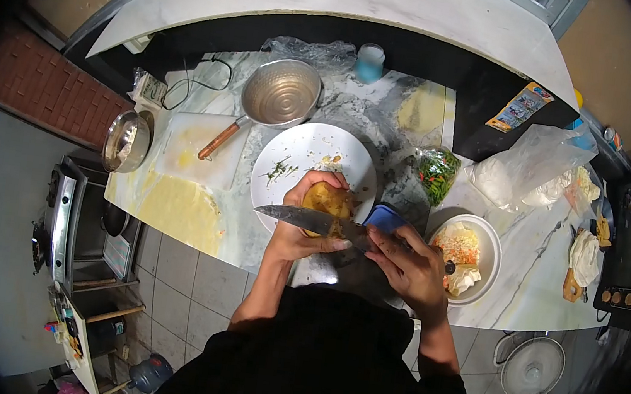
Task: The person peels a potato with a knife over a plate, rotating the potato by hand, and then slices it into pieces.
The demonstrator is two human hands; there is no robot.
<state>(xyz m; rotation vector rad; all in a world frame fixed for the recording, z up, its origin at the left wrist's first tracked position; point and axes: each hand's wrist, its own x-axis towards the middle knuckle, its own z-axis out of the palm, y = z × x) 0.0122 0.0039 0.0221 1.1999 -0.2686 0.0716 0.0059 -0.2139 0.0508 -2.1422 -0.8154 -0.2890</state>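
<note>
At the bottom centre, a person in a dark top (pixel 328 362) works over a marble-patterned table (pixel 327 93). Just above, at the centre of the frame, the left hand (pixel 298 230) cups a yellow-brown, potato-like piece of food (pixel 325 198), fingers curled over its top and thumb beneath it. The right hand (pixel 410 268) grips a large knife (pixel 301 217), whose blade points left across the food; its handle is mostly hidden by the fingers. The food is above the lower right part of a white plate (pixel 314 138) scattered with green bits and crumbs.

Right of the hands sits a white bowl (pixel 491 268) of orange and pale food. Above it lies a clear bag (pixel 436 178) of green and red produce. At upper left, a pan's (pixel 280 93) wooden handle (pixel 217 141) reaches over a cutting board (pixel 184 152). Farthest back, at top centre, stands a cup (pixel 369 64) holding something blue.
</note>
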